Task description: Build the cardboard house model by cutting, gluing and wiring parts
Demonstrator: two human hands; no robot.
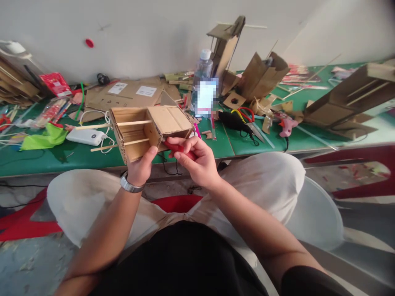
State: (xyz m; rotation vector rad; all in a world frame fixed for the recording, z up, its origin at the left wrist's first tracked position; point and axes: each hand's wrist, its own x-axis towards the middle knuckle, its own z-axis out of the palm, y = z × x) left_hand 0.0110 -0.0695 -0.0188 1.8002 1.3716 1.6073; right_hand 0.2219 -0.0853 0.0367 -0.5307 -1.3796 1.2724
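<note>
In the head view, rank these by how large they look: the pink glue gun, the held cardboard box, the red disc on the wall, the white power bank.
Largest to smallest:
1. Cardboard box
2. White power bank
3. Pink glue gun
4. Red disc

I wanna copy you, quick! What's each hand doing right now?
Left hand: closed on the cardboard box, thumb showing, other fingers hidden.
Right hand: closed around a red tool, partly hidden by fingers.
</note>
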